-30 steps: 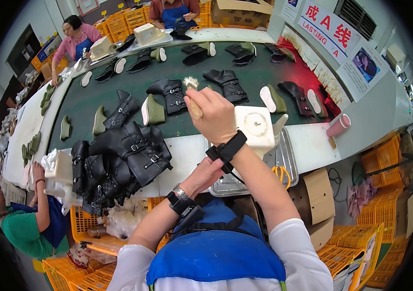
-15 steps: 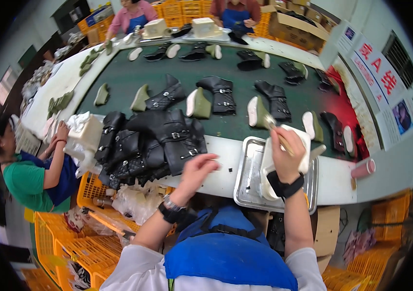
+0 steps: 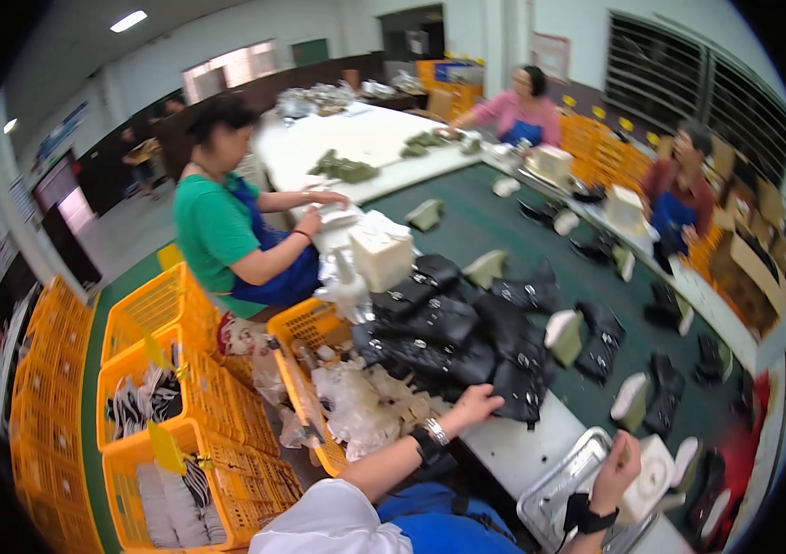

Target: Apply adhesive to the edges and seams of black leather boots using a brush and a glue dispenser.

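My left hand (image 3: 474, 406) reaches to the near edge of a heap of black boots (image 3: 439, 332). Its fingers stretch toward a buckled boot (image 3: 519, 392); whether they touch it I cannot tell. My right hand (image 3: 616, 469) is closed over a metal tray (image 3: 541, 503), beside a white plastic container (image 3: 649, 480). It holds a brush, mostly hidden by the fingers. Beyond the tray, on the green belt, green wedge shoe parts with pale soles (image 3: 630, 402) lie beside black boots (image 3: 664, 392).
At the left a co-worker in green (image 3: 217, 231) handles a pale piece beside a white box (image 3: 381, 251). Orange crates (image 3: 181, 462) stack along the near left. An orange basket of plastic bags (image 3: 296, 388) stands below the boots. Two more people sit across the belt.
My view has swung left, bringing more crates and the co-worker into sight. My left hand is now at the boot heap's edge. My right hand remains over the tray, its brush now mostly hidden.
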Demonstrator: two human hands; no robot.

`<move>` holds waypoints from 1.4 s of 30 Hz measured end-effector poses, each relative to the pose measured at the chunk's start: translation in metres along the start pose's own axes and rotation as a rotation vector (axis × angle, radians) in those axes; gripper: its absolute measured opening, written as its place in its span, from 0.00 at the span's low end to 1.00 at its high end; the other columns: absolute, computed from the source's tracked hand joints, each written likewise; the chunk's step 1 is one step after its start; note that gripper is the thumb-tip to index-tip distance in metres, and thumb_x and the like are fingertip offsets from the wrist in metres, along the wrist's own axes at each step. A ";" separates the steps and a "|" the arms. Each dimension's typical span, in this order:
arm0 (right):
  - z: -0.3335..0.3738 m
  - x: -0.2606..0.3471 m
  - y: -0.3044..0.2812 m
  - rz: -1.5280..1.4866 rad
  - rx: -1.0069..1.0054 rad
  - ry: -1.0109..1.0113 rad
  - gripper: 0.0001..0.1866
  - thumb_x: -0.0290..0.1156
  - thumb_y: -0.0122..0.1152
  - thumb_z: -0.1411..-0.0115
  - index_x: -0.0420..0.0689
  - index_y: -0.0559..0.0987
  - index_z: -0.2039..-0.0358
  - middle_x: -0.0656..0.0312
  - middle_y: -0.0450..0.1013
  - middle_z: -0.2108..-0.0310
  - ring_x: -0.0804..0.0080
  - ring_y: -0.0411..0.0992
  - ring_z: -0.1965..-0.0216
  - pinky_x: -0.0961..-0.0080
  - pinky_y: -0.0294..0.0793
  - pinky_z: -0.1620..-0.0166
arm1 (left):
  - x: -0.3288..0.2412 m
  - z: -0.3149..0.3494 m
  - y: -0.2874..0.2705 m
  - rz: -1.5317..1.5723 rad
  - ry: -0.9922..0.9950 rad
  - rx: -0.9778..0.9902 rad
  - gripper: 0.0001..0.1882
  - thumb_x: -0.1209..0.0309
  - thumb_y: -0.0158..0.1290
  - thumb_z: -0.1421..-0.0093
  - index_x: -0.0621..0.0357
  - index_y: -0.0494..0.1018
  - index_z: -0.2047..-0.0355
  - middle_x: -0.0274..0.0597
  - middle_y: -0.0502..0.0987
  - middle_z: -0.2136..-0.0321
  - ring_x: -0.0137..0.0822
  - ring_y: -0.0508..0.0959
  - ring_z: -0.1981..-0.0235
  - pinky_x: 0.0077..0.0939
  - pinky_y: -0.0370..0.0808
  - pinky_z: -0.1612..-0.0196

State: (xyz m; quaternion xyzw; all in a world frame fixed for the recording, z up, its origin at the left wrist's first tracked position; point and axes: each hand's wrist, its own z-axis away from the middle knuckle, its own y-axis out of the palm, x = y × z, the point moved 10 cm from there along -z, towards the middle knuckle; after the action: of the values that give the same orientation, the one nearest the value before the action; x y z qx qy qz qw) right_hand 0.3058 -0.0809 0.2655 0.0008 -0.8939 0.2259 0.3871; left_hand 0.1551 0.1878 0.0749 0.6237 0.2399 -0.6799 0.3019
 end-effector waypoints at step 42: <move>0.059 0.008 0.010 -0.185 0.589 0.324 0.13 0.34 0.59 0.49 0.35 0.72 0.73 0.64 0.68 0.81 0.78 0.65 0.77 0.77 0.65 0.74 | -0.140 0.121 0.141 -0.881 0.841 0.555 0.62 0.54 0.67 0.71 0.49 0.44 0.38 0.61 0.52 0.44 0.56 0.53 0.41 0.54 0.50 0.42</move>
State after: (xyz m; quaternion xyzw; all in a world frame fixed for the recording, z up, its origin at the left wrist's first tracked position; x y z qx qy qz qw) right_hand 0.2583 -0.0944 0.2317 0.1576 -0.7134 0.4356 0.5259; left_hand 0.1754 0.0198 0.2344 0.7339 0.3856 -0.4753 -0.2947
